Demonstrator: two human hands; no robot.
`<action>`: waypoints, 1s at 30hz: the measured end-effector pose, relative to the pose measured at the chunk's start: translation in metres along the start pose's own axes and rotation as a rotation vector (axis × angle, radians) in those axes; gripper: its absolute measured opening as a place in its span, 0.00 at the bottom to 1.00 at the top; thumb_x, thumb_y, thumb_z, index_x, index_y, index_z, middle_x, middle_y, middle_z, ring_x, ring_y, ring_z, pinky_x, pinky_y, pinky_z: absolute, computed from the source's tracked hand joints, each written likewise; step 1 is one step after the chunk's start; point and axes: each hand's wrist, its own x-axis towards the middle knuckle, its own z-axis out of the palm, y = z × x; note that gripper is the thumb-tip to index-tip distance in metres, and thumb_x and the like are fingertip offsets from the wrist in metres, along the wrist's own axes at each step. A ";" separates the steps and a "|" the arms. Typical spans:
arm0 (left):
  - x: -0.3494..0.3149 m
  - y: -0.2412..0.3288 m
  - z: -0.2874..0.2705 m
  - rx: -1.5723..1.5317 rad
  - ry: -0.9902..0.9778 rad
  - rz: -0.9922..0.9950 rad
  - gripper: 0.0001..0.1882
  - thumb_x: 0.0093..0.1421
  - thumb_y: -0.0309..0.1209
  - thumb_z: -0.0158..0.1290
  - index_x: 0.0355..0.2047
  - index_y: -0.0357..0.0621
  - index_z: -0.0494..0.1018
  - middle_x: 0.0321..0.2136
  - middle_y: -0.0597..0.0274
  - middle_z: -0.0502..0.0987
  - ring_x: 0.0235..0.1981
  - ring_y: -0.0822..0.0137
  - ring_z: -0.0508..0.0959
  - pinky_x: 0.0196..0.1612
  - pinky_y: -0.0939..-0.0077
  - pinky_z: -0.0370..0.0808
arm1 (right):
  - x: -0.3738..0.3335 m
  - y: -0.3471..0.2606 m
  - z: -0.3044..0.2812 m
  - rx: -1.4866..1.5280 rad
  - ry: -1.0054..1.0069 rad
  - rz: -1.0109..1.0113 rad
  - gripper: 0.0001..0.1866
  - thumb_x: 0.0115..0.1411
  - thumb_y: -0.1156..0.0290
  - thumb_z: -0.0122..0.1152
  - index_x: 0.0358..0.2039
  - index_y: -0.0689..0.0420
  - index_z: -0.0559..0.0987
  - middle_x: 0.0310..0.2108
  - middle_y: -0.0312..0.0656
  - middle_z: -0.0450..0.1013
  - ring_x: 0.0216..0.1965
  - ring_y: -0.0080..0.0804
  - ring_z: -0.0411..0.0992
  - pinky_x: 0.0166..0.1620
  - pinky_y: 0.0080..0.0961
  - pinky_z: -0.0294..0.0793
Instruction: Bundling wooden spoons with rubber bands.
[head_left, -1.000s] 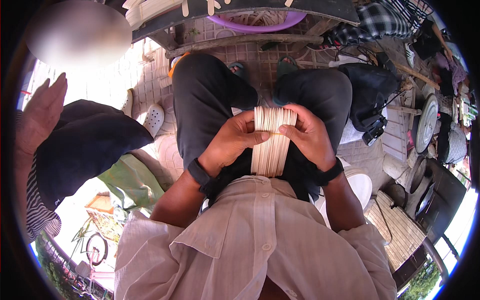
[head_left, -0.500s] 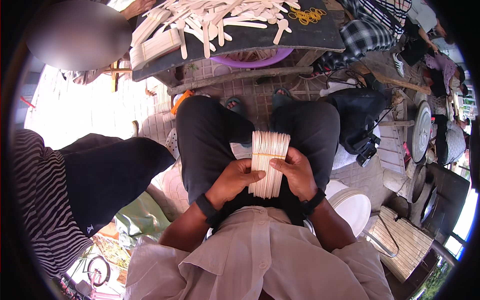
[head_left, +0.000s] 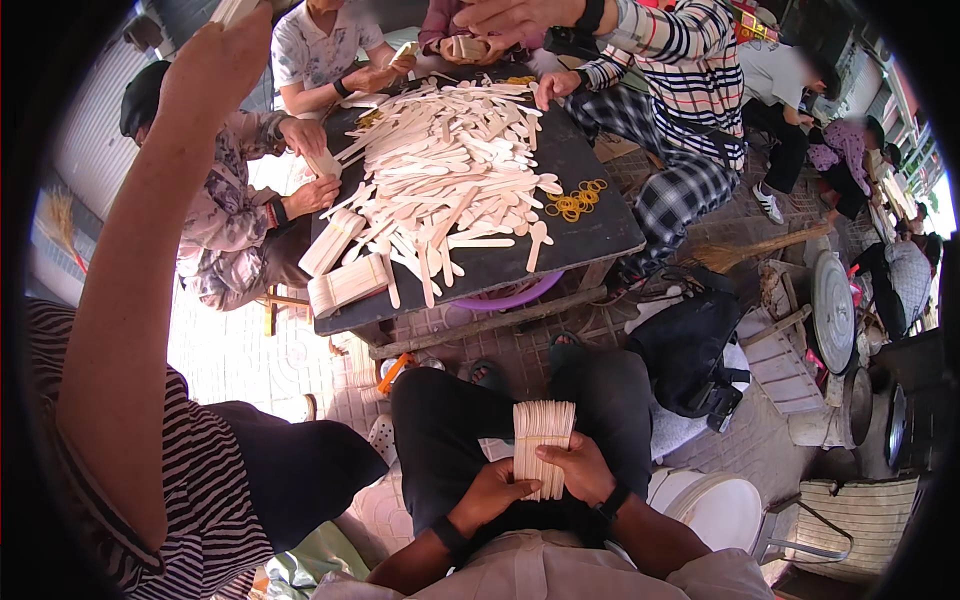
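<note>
Above my lap I hold a bundle of flat wooden sticks (head_left: 543,425), stacked on edge, with a yellow rubber band around its middle. My left hand (head_left: 490,492) is closed on the lower left side, thumb across the front. On the right side my right hand (head_left: 582,470) grips it, thumb pressed near the band. Ahead of my knees, a large heap of loose flat wooden spoons and sticks (head_left: 450,165) covers much of a dark table (head_left: 590,240). Two bundles lie at its near left corner, one of them a banded bundle (head_left: 350,285).
Yellow rubber bands (head_left: 575,200) lie at the table's right. Co-workers sit around it; one bare arm (head_left: 135,290) rises close on my left. A purple basin (head_left: 510,292) is under the table. To my right are a black bag (head_left: 690,345) and white bucket (head_left: 715,510).
My view has tilted up, so more of the table and the co-workers shows. A co-worker's arm has come up on the left. Both my hands still hold the banded bundle.
</note>
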 end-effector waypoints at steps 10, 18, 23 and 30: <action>0.000 0.008 0.005 -0.181 -0.008 0.153 0.17 0.55 0.28 0.55 0.44 0.34 0.69 0.34 0.65 0.74 0.32 0.78 0.72 0.35 0.85 0.69 | -0.009 -0.007 0.001 -0.262 -0.042 -0.043 0.15 0.55 0.78 0.55 0.44 0.65 0.71 0.39 0.40 0.73 0.40 0.23 0.70 0.46 0.21 0.68; 0.009 -0.019 0.012 0.032 0.173 0.298 0.17 0.51 0.27 0.56 0.41 0.34 0.69 0.24 0.65 0.72 0.20 0.79 0.69 0.21 0.84 0.67 | -0.019 -0.009 0.003 -0.365 -0.066 -0.082 0.14 0.54 0.78 0.54 0.43 0.67 0.71 0.39 0.42 0.73 0.40 0.24 0.70 0.45 0.21 0.68; 0.004 0.016 0.018 0.215 0.162 0.230 0.19 0.50 0.25 0.57 0.43 0.34 0.69 0.35 0.61 0.75 0.37 0.75 0.74 0.42 0.79 0.70 | -0.026 -0.023 -0.001 -0.597 -0.096 -0.033 0.13 0.55 0.77 0.54 0.41 0.66 0.72 0.38 0.41 0.73 0.38 0.22 0.70 0.44 0.21 0.69; -0.014 0.026 -0.003 -0.046 0.080 0.100 0.12 0.53 0.27 0.56 0.38 0.35 0.73 0.30 0.63 0.76 0.27 0.78 0.73 0.29 0.85 0.71 | -0.013 -0.015 0.012 -0.476 -0.105 -0.004 0.14 0.56 0.73 0.57 0.41 0.66 0.73 0.36 0.39 0.74 0.36 0.21 0.70 0.41 0.20 0.69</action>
